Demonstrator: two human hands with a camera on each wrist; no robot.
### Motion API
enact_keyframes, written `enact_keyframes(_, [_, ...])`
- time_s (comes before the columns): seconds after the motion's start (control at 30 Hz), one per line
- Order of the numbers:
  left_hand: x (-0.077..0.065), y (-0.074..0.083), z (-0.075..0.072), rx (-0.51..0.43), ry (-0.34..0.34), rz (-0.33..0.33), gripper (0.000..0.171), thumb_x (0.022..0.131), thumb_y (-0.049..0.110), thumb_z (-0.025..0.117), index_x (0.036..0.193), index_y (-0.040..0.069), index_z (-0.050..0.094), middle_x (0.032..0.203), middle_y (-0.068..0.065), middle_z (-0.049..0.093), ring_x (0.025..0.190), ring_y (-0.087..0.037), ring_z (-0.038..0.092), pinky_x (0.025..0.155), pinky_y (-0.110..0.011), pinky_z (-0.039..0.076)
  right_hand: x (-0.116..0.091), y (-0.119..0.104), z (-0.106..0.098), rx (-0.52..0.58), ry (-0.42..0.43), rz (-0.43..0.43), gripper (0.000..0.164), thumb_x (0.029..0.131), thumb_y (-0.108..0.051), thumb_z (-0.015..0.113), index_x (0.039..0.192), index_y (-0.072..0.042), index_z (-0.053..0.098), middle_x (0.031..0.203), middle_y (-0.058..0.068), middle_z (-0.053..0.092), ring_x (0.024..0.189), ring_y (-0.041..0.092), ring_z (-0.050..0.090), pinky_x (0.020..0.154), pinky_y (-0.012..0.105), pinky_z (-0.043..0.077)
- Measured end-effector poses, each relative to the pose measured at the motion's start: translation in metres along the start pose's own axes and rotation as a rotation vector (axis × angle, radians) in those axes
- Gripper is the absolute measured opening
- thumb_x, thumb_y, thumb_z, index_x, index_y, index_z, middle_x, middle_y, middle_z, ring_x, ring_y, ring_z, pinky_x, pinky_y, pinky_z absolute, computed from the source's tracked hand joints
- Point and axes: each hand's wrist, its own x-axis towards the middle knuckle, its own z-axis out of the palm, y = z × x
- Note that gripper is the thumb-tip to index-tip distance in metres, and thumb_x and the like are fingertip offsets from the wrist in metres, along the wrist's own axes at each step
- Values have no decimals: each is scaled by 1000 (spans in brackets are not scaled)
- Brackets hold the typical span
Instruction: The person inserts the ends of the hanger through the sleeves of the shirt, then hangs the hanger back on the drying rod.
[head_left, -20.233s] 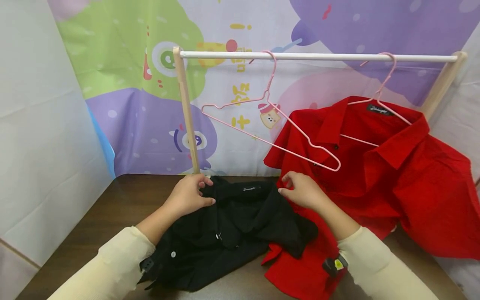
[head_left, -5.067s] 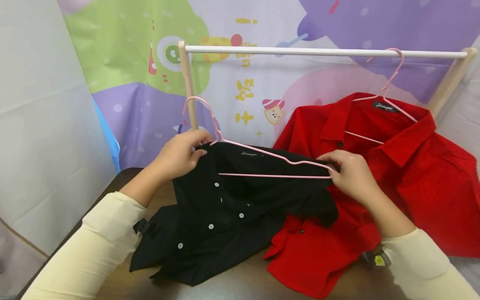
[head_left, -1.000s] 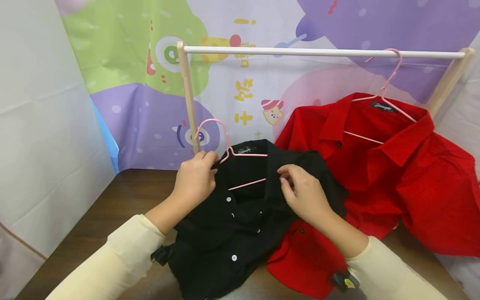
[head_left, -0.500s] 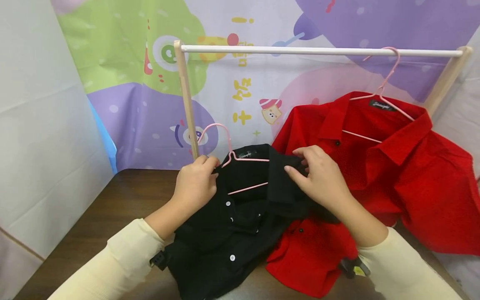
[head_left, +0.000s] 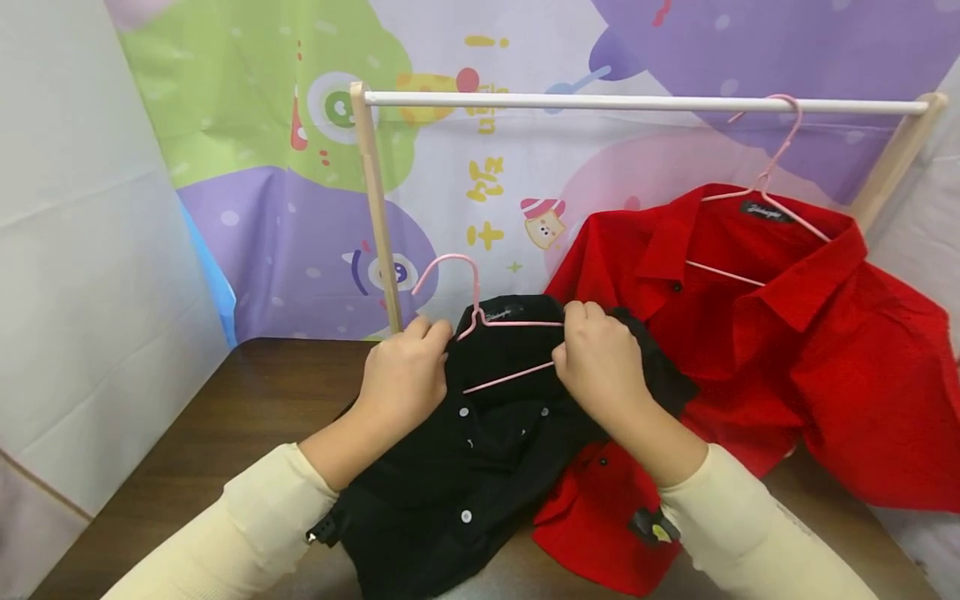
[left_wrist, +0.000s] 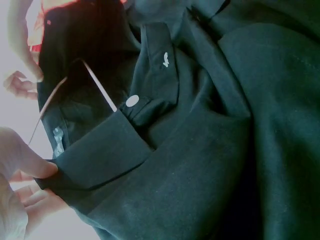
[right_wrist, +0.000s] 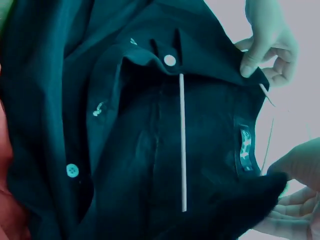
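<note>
A black short-sleeved shirt [head_left: 420,500] with white buttons is on a pink hanger [head_left: 476,287], whose hook stands up out of the collar below the rack bar. My left hand [head_left: 405,371] pinches the collar on the left; in the left wrist view the thumb [left_wrist: 42,167] lies on the cloth with fingers beneath. On the opposite side my right hand [head_left: 603,362] grips the other collar edge, also seen in the right wrist view [right_wrist: 297,200]. Between the hands, the hanger's lower bar [right_wrist: 183,145] crosses the neck opening. The hanger's ends are hidden inside the shirt.
A red shirt [head_left: 720,350] hangs on a second pink hanger [head_left: 784,148] from the white bar [head_left: 600,102] of a wooden-legged rack. Its lower part lies on the brown table [head_left: 285,392], beside and behind the black shirt. A cartoon-printed cloth [head_left: 262,225] covers the back.
The hanger, earlier bare on the rack, is now inside the black shirt. Over the last second my right hand went out to the shoulder, then back to grip the collar; hanger and shirt shifted slightly right.
</note>
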Motion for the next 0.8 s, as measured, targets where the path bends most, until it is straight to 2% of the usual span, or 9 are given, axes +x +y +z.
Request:
enact_keyframes(0.1, [-1,-1,2,2,-3,-7,21,76,-2,72,84,4,54,72,-10,52,49,-29,56,40,-43,46,1,0,-4,53,-10,6,8,73,6,59,81,4,59,71,16,56,54,32,55,49,46,50])
enact_keyframes(0.2, [-1,-2,3,0,-13,-13,21,75,-2,72,83,5,53,71,-9,50,48,-29,55,39,-43,45,0,-2,-10,152,-49,52,22,73,1,62,95,5,66,74,13,60,58,27,55,55,43,51])
enact_keyframes(0.4, [1,-3,4,11,-15,-28,23,74,-3,72,80,5,52,69,-10,49,48,-31,55,38,-44,45,-8,-10,-17,352,-132,168,33,71,-2,64,104,2,66,68,2,54,58,15,49,56,33,43])
enact_keyframes(0.57, [4,3,4,7,16,-5,21,75,-3,71,81,2,53,69,-12,51,49,-31,57,40,-44,46,-15,-22,-13,441,-110,156,39,70,1,67,109,2,65,70,2,56,59,11,52,59,31,46])
enact_keyframes(0.8, [8,10,3,14,105,12,21,74,-3,74,88,-1,59,75,-13,56,53,-31,58,46,-42,49,-15,-44,-4,542,-88,129,41,72,2,69,112,0,59,74,0,58,59,8,55,59,28,51])
